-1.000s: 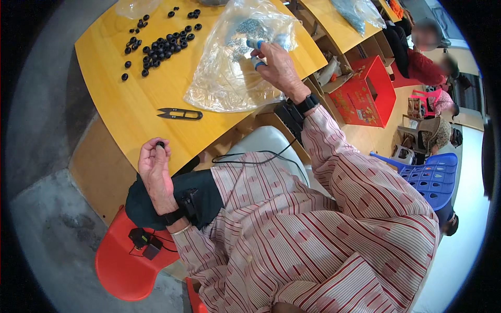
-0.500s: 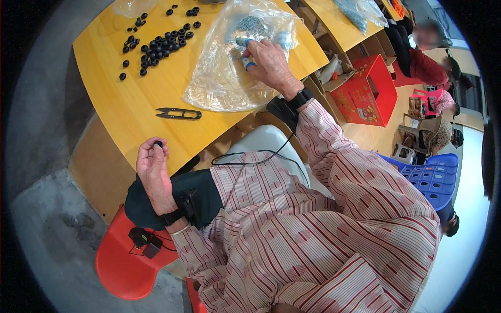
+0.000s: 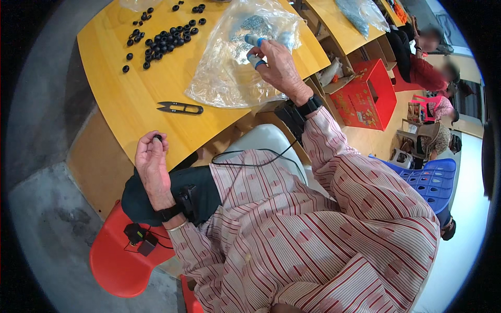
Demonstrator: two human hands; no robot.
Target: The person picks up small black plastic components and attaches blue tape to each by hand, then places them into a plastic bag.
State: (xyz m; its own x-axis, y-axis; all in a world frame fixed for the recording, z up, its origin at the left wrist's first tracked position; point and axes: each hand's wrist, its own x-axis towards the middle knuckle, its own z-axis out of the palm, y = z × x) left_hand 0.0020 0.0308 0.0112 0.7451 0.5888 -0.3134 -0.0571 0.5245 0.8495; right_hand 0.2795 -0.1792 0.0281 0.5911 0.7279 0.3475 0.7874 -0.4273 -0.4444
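My left hand (image 3: 153, 166) is closed at the table's near edge, pinching a small round black bead (image 3: 157, 137) between thumb and fingertips. My right hand (image 3: 280, 68) is over a clear plastic bag (image 3: 219, 78) holding many small shiny grey pieces (image 3: 253, 23). Blue wrappings cover two of its fingertips, which stand apart with nothing visible between them. Black thread snips (image 3: 180, 108) lie on the table between the bag and my left hand. Farther back is a loose pile of similar black beads (image 3: 166, 43).
The yellow table (image 3: 120, 99) has a curved left edge. A red box (image 3: 364, 96) stands on the right, near a blue plastic stool (image 3: 430, 182). At lower left, a red stool (image 3: 117, 263) bears a black adapter with cables. Other people sit at far right.
My right hand has shifted slightly right, and its wrapped fingertips have drawn back from the grey pieces. My left hand keeps its pinch on the bead.
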